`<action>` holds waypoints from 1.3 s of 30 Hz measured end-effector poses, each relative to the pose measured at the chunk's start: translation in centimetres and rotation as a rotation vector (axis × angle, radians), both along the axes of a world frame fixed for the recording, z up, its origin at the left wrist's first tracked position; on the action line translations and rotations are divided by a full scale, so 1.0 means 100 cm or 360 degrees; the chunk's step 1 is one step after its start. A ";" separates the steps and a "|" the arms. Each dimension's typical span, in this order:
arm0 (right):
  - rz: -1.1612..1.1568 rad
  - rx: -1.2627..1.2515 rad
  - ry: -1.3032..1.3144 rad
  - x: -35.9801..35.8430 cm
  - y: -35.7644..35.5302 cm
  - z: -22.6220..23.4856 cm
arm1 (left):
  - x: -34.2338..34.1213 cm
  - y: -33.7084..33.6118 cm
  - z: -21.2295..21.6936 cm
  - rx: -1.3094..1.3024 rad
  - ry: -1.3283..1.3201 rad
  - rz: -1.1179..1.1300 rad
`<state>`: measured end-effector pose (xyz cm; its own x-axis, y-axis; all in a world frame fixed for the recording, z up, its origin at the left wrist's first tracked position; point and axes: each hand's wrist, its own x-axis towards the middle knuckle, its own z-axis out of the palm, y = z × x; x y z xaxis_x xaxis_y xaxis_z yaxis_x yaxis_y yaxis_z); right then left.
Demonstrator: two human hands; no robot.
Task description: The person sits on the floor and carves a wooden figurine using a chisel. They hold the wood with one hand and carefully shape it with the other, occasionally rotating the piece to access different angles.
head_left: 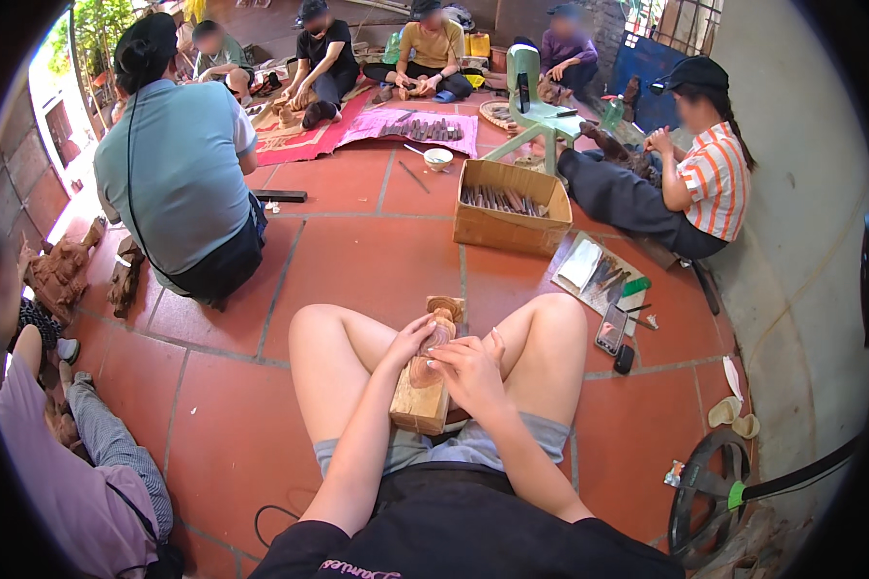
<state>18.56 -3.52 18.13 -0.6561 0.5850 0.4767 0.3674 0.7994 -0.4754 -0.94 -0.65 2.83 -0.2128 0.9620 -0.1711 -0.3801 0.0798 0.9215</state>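
Note:
Between my bent legs a partly carved wooden figure stands tilted away from me, with a squared, uncut block as its near end. My left hand is closed round the figure's left side, fingers on its upper part. My right hand presses against its right side, thumb and fingers bent together. Whatever is pinched in the right fingers, if anything, is too small or hidden to name.
Ahead stands a cardboard box of carving tools. At right lie a board with tools, a phone and a small black case. A black wheel is at lower right. Several people sit around, some handling wood; a green chair stands behind the box.

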 end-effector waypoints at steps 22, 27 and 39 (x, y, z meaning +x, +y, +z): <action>0.0106 -0.0155 0.0109 -0.004 0.013 -0.032 | 0.003 0.001 -0.002 -0.0054 -0.0065 0.0054; 0.0138 -0.0191 0.0087 -0.003 0.012 -0.034 | 0.005 -0.006 0.015 -0.0033 -0.0042 -0.0007; 0.0052 0.0016 0.0012 0.010 0.004 -0.007 | 0.003 -0.004 0.008 -0.0025 -0.0102 -0.0029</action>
